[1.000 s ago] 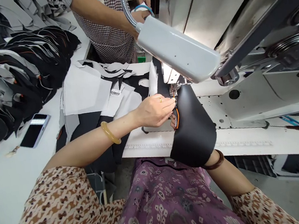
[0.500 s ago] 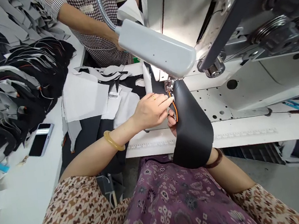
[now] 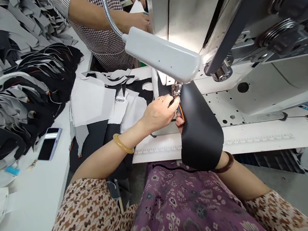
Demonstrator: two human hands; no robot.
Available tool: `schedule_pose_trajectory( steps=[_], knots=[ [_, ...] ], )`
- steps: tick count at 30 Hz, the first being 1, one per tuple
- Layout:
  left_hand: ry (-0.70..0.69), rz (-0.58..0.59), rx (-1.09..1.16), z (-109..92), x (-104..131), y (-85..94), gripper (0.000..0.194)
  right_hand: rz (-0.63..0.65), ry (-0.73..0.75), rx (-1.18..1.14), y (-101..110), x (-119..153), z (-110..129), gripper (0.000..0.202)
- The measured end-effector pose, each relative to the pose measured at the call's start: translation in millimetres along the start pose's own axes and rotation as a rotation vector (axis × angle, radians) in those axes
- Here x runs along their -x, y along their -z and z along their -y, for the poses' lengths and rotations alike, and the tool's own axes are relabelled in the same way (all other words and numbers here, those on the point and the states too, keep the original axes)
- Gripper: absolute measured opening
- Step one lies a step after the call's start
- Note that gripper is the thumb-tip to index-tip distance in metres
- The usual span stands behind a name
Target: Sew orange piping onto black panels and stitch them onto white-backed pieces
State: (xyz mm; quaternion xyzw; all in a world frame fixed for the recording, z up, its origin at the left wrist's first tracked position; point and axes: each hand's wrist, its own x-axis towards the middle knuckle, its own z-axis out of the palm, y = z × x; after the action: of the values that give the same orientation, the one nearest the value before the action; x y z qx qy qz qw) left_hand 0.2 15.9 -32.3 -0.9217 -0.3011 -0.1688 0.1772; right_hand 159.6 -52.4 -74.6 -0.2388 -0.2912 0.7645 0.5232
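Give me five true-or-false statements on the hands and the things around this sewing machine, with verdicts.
1. The left hand's fingertips are near the presser foot. True.
2. The right hand lies on top of the black panel. False: the panel covers most of it.
3. The phone lies on the white table. True.
4. The yellow bangle is on the right wrist. False: it is on the left.
5. The lamp head is grey-white. True.
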Motion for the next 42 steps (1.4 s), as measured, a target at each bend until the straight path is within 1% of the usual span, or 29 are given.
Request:
schedule_pose_trajectory(
  steps=[3,6,7,10,12,16,19,21,23,26,28,31,35,37,39,40,42],
  knots=[
    [-0.036,-0.01,0.061,4.8,4.2,1.2,0.035,0.042,0.043,-0.097,-3.3,-2.3,-0.3,0.033],
    [-0.072,-0.024,0.124,10.5,10.9,3.6,0.038,0.042,0.063,-0.138,-5.4,-3.1,-0.5,0.033],
    [-0.08,-0.021,0.142,12.2,13.1,4.0,0.039,0.045,0.058,-0.139,-5.2,-2.7,-0.5,0.033],
    [-0.078,-0.003,0.178,15.7,17.2,3.2,0.042,0.088,-0.029,-0.174,-1.5,0.9,-2.1,0.034],
    [-0.068,0.001,0.172,17.1,17.4,1.1,0.041,0.105,-0.056,-0.226,0.6,4.8,-3.7,0.035],
    [-0.042,0.001,0.132,18.8,13.9,-3.7,0.04,0.095,-0.012,-0.254,-3.6,10.4,-3.3,0.035],
    [-0.056,-0.059,0.116,18.1,12.1,-5.4,0.04,0.084,0.003,-0.238,-5.1,8.1,-0.5,0.039],
    [-0.067,-0.118,0.132,15.9,12.9,-5.3,0.04,0.096,-0.027,-0.214,0.2,2.7,-0.1,0.042],
    [-0.072,-0.157,0.15,13.0,15.0,-4.7,0.039,0.126,-0.062,-0.18,8.7,-4.1,-0.9,0.04],
    [-0.059,-0.145,0.16,9.7,18.4,-4.2,0.038,0.153,-0.087,-0.145,16.3,-11.1,-1.3,0.037],
    [-0.03,-0.111,0.182,9.4,19.2,-5.0,0.037,0.145,-0.089,-0.144,13.4,-10.9,0.6,0.035],
    [0.02,-0.081,0.195,12.0,17.6,-7.0,0.038,0.114,-0.065,-0.15,1.3,-5.2,6.0,0.032],
    [0.042,-0.061,0.197,18.5,13.1,-10.1,0.037,0.058,-0.097,-0.192,-11.5,2.5,13.6,0.034],
    [0.042,-0.067,0.198,19.9,11.1,-13.3,0.036,0.019,-0.131,-0.227,-13.7,4.5,16.5,0.036],
    [0.055,-0.084,0.18,18.4,9.1,-18.3,0.032,0.013,-0.191,-0.249,-14.1,6.0,18.3,0.038],
    [0.063,-0.099,0.169,16.7,8.0,-21.5,0.029,0.013,-0.199,-0.227,-13.8,7.0,18.9,0.039],
    [0.055,-0.126,0.163,12.3,5.9,-28.1,0.024,0.007,-0.17,-0.139,-12.4,9.7,20.0,0.041]
  ],
)
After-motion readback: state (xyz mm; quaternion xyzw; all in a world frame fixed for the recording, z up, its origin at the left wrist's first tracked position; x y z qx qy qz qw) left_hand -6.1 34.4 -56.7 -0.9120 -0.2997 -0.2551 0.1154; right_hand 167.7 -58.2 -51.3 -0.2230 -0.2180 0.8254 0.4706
